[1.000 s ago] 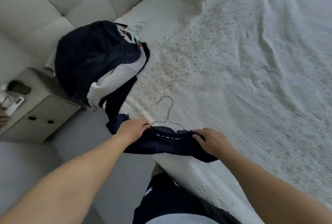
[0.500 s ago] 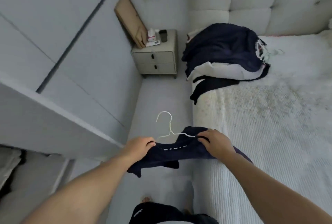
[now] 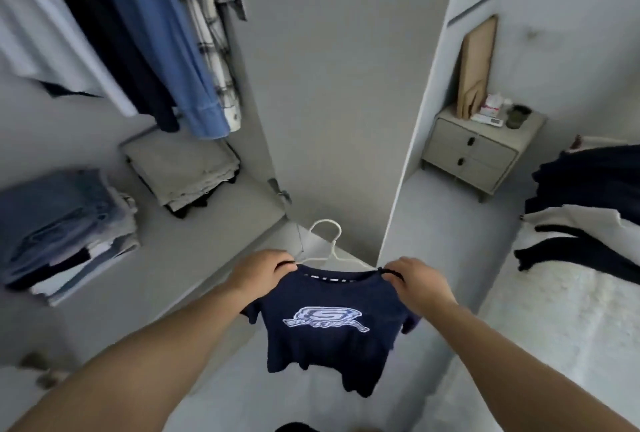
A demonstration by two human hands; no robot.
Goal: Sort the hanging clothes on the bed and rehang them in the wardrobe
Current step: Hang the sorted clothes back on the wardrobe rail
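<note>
A navy T-shirt (image 3: 329, 348) with a pale blue logo hangs in the air on a white wire hanger (image 3: 327, 241). My left hand (image 3: 258, 274) grips its left shoulder and my right hand (image 3: 417, 281) grips its right shoulder. The open wardrobe (image 3: 207, 244) is ahead on the left, with several garments (image 3: 173, 50) hanging inside: white, dark navy, blue and plaid. A pile of dark and white clothes (image 3: 585, 209) lies on the white bed (image 3: 554, 327) at the right.
The wardrobe's open door (image 3: 332, 85) stands straight ahead between wardrobe and bed. Folded jeans (image 3: 62, 223) and folded beige cloth (image 3: 183, 168) rest on the wardrobe shelf. A two-drawer nightstand (image 3: 474, 154) with small items stands against the far wall.
My view has swung left from the bed to the open wardrobe. Both hands have lifted the navy T-shirt off the bed edge, and it now hangs free showing its logo.
</note>
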